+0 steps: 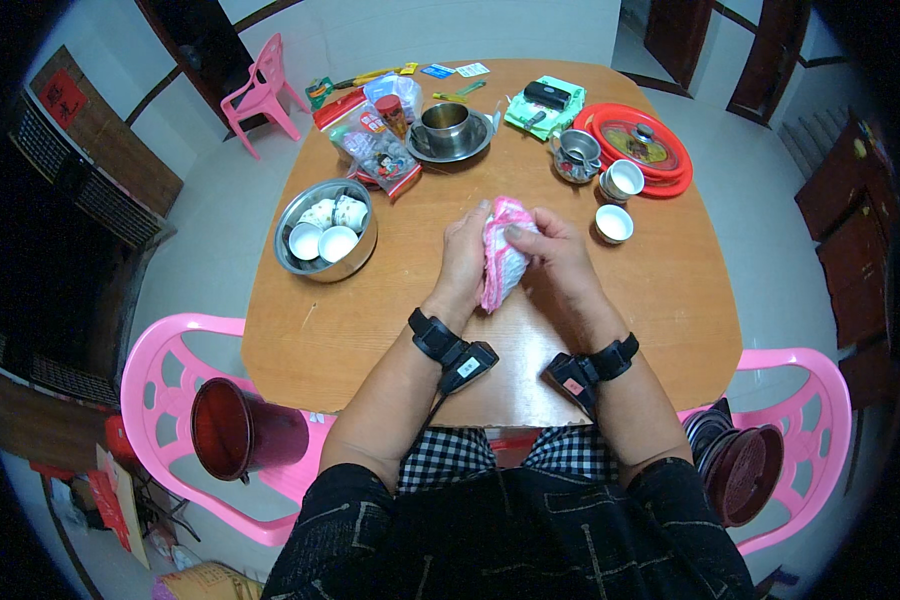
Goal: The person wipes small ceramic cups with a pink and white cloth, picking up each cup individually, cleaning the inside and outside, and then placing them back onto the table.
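Both hands hold a pink-and-white cloth (507,251) above the middle of a wooden table (390,330). My left hand (463,255) grips its left side, and my right hand (559,251) presses on it from the right with the thumb on top. Whether anything is wrapped inside the cloth is hidden. Right of my right hand, a small white-lined cup (613,223) stands upright, with stacked cups (622,178) just behind it. A steel pot (360,259) on the left holds several white cups (337,244).
At the back are a steel bowl (477,144) with a metal pot (445,122), plastic bags (375,142), a metal jug (576,156), a green packet (562,94) and red trays (679,169). Pink chairs flank the table, one bearing a dark red bucket (270,435), another stacked baskets (746,472).
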The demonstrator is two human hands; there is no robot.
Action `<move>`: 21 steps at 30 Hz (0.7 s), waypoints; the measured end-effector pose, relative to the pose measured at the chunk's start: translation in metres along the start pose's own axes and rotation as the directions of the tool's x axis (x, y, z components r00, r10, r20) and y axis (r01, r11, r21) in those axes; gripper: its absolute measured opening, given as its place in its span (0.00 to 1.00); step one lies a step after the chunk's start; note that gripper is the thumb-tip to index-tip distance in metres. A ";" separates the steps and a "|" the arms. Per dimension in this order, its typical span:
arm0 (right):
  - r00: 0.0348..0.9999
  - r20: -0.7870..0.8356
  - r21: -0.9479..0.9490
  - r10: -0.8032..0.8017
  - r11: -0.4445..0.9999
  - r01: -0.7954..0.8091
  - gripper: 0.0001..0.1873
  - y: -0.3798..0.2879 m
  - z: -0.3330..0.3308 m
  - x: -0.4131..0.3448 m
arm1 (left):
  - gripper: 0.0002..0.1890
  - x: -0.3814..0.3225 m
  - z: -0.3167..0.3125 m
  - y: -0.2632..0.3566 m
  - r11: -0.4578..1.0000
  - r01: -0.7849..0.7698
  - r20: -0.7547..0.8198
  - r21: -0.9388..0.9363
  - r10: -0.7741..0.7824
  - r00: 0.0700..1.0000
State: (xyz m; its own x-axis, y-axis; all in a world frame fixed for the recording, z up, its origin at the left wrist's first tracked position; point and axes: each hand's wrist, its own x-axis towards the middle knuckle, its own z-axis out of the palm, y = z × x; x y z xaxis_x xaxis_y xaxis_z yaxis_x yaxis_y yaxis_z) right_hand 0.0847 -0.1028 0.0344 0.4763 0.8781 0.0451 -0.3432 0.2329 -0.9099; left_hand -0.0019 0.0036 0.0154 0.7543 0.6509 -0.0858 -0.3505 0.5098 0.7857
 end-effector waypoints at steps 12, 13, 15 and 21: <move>1.000 -0.011 0.257 0.020 0.966 -0.017 0.15 -0.020 -0.012 0.002 | 0.18 -0.013 0.012 0.023 0.971 -0.105 0.217 0.216 0.057 0.974; 1.000 -0.011 0.257 0.020 0.966 -0.016 0.15 -0.020 -0.014 0.002 | 0.18 -0.012 0.011 0.023 0.971 -0.105 0.218 0.216 0.057 0.974; 0.999 -0.027 0.234 0.042 0.972 -0.034 0.14 -0.022 -0.014 0.002 | 0.19 -0.011 0.009 0.022 0.917 -0.194 0.286 0.349 0.093 0.954; 0.999 -0.042 0.027 0.034 0.999 -0.033 0.12 -0.006 -0.030 0.011 | 0.19 -0.012 0.004 0.030 0.868 -0.178 0.312 0.463 0.029 0.950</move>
State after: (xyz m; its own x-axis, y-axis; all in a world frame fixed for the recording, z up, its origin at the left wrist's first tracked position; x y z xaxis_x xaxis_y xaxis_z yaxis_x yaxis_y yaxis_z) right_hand 0.1167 -0.1069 0.0276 0.4984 0.8670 -0.0034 -0.3802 0.2150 -0.8996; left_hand -0.0197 0.0086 0.0428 0.8794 0.4573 0.1322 -0.1818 0.0661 0.9811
